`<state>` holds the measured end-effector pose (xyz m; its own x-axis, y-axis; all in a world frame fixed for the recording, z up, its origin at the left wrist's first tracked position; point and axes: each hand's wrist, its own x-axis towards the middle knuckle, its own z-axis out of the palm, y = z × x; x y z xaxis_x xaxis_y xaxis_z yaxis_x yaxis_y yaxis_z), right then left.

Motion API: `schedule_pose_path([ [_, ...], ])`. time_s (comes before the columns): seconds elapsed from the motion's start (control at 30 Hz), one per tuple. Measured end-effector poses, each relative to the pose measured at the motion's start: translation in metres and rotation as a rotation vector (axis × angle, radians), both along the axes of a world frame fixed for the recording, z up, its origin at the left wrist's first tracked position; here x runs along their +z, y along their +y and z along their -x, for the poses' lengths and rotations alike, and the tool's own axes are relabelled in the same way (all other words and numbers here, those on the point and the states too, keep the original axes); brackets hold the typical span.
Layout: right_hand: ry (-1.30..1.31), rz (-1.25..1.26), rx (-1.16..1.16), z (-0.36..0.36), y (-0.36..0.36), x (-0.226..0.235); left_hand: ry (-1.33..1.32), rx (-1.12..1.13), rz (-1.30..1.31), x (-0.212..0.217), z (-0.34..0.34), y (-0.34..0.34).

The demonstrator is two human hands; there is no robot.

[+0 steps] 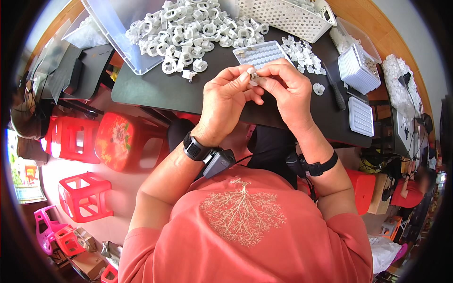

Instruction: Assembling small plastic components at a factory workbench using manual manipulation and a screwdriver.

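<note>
Both of my hands meet over the near edge of the dark table (141, 87). My left hand (221, 104) pinches a small white plastic part (253, 75) between thumb and fingertips. From the other side, my right hand (291, 94) grips the same part with thumb and forefinger. Fingers cover most of it, so its full shape is hidden. Just beyond the hands lies a pale tray with rows of small pockets (264, 53). A heap of translucent white ring-shaped plastic parts (188, 33) spreads to the left of that tray. Smaller white plastic pieces (302, 54) are scattered on its right.
A clear plastic bin (134, 61) borders the heap at left; a white perforated basket (283, 21) stands behind. To the right are a dark-handled tool (339, 100), a loose white part (319, 89), a stack of white trays (356, 75) and a single tray (360, 118). Red stools (85, 195) stand at left.
</note>
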<state>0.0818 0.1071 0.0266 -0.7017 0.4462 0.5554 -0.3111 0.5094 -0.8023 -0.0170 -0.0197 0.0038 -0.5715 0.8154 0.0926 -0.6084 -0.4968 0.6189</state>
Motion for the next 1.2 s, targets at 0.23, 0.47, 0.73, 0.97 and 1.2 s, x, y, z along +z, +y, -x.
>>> schedule_pose_path([
  [0.23, 0.06, -0.148, 0.007, -0.002, 0.0, 0.002, 0.003, 0.002, -0.003, 0.0, 0.0, 0.0],
  [0.47, -0.054, 0.278, 0.076, -0.004, -0.004, 0.003, -0.002, -0.023, -0.023, -0.002, 0.001, -0.002],
  [0.73, 0.017, -0.149, -0.058, 0.0, -0.005, 0.006, 0.015, 0.01, -0.009, 0.0, -0.002, -0.002],
  [0.97, -0.041, 0.324, 0.033, 0.0, -0.014, 0.005, 0.002, 0.007, -0.014, 0.0, -0.002, -0.003],
  [1.2, 0.043, 0.009, -0.043, -0.003, -0.014, -0.005, 0.0, -0.008, -0.04, -0.003, 0.0, -0.001],
])
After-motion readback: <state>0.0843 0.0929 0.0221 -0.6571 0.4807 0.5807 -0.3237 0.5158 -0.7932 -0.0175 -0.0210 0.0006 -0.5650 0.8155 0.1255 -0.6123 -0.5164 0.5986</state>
